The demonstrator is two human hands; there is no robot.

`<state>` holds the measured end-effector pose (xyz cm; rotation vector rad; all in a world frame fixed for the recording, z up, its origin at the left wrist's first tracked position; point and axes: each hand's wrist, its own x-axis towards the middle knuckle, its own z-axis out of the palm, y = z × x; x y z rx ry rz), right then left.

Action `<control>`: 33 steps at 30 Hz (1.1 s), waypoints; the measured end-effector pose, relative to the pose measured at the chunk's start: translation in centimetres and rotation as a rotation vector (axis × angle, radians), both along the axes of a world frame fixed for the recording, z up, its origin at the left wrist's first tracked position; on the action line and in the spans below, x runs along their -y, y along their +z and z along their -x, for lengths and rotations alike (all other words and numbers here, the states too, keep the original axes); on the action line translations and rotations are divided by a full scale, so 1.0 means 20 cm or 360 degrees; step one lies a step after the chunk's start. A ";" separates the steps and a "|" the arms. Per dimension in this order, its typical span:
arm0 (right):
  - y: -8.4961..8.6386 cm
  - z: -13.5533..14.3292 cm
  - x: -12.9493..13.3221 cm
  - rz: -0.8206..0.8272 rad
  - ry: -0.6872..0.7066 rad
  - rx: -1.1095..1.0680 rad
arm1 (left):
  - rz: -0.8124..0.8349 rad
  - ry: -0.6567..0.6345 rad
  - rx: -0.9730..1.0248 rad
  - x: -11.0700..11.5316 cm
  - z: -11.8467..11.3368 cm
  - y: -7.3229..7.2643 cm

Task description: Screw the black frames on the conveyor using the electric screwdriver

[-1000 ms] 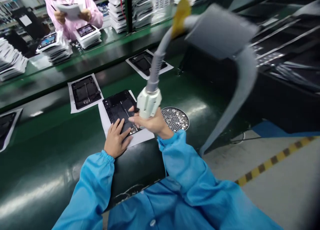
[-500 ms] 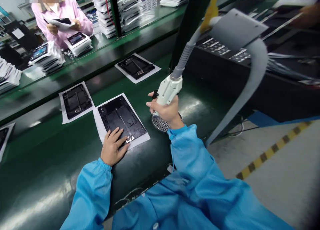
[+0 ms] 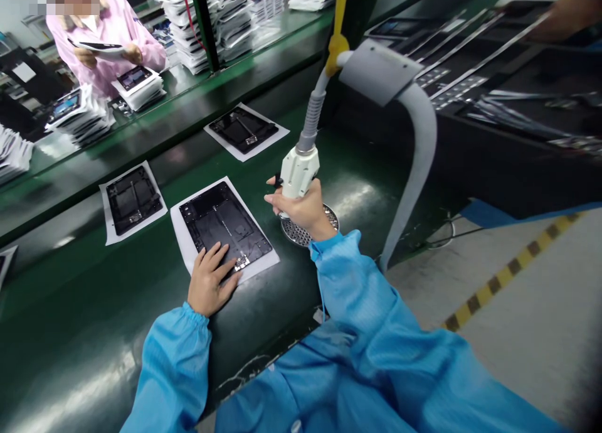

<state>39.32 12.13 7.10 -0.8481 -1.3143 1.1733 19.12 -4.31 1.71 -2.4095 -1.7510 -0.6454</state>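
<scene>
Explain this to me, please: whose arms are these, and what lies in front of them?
No machine arms here: these are a person's bare hands, seen by one camera worn on the head, looking forward and down. The blue sleeves are theirs. The left hand rests on the near part of a black panel, which lies on a white sheet. The right hand grips a pale tool joined to a grey tube; it partly hides a round perforated dish. Everything lies on a green surface.
</scene>
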 end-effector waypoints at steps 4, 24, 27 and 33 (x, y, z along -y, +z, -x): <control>0.00 0.00 0.00 0.0014 0.0022 0.0014 | -0.0008 0.0003 -0.0005 0.00 0.00 0.00; 0.00 0.00 -0.01 0.0064 0.0036 0.0035 | 0.0037 0.0018 0.0059 0.01 0.01 0.00; 0.00 0.00 -0.01 0.0067 0.0044 0.0042 | 0.0040 0.0018 0.0057 0.02 0.01 0.00; -0.01 0.01 -0.02 0.0061 0.0081 0.0075 | -0.0012 0.0012 0.0184 0.02 0.04 0.04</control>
